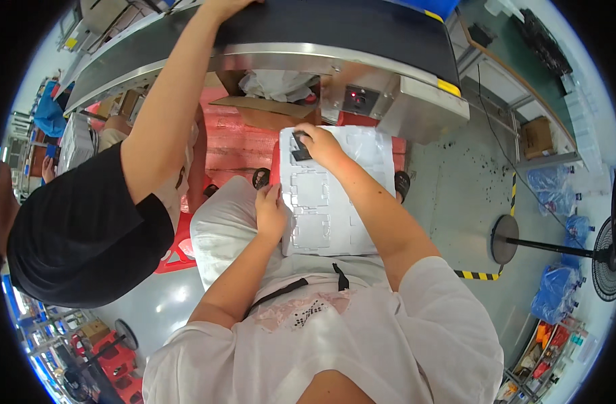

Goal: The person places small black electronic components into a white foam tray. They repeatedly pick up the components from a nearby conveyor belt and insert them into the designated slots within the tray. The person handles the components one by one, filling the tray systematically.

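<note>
We see a clear plastic blister tray [331, 195] lying on the lap, long axis running 12 to 6 o'clock. Our left hand [270, 210] grips the tray's left edge at about 9 o'clock, fingers curled together over the rim. Our right hand [323, 145] sits at the tray's upper left, near 11 o'clock, fingers pinched on a small dark part [300, 146] that rests in or just over a top pocket; we cannot tell if it is seated. Lower pockets look empty. Tray's far edge lies just below the conveyor frame [362, 64] at 12 o'clock, tight there. Open floor [456, 202] lies at 3 o'clock, past the tray's right edge. A co-worker's arm [166, 114] in a black sleeve crowds 9 to 11 o'clock, reaching up onto the belt. A red pallet [234, 145] sits under the tray's far left.
</note>
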`<state>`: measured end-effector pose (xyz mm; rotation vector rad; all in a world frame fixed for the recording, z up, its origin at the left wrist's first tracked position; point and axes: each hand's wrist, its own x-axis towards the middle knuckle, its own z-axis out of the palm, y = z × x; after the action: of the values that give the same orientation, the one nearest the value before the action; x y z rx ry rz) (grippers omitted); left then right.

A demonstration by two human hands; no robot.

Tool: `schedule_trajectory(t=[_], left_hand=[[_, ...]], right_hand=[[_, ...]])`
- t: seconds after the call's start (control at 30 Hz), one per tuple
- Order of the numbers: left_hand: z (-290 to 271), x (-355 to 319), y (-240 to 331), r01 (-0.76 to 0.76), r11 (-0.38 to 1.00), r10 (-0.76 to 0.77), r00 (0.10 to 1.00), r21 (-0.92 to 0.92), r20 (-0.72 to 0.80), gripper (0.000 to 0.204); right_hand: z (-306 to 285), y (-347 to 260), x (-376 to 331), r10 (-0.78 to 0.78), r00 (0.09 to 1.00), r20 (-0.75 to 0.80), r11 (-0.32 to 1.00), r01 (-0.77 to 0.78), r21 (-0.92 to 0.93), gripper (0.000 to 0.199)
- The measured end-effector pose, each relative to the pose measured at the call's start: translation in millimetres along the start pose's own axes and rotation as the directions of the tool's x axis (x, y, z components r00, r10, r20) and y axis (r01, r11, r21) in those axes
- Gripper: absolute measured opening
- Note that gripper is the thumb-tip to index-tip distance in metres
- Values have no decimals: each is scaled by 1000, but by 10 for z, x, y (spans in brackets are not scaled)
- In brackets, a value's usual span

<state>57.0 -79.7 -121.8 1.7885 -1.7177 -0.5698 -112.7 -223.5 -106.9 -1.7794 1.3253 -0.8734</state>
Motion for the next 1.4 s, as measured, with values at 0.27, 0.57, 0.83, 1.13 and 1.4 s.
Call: schedule_trajectory(t=[0.27,0.57,0.83,1.13,1.4], left_hand=[[-1,-142,248,82,996,-84,993,31,79,49],[-3,-157,165,231,973,-227,966,-20,125,47],[-43,251,-431,242,947,-184,948,-211,259,42],[-88,-26,-265,175,978,-185,979,110,87,46],[13,45,-717,249,947,-194,947,-204,256,41]], right_hand=[[-163,7,-242,-1,998,64,880,32,-474,46],[-802,-93,-1535,339,685,-646,679,-652,-336,45],[-342,330,-2256,379,829,-412,792,-521,-318,51],[-439,57,-2366,490,819,-299,737,-572,-360,55],[-577,-16,-2295,479,822,-308,702,-570,-427,55]])
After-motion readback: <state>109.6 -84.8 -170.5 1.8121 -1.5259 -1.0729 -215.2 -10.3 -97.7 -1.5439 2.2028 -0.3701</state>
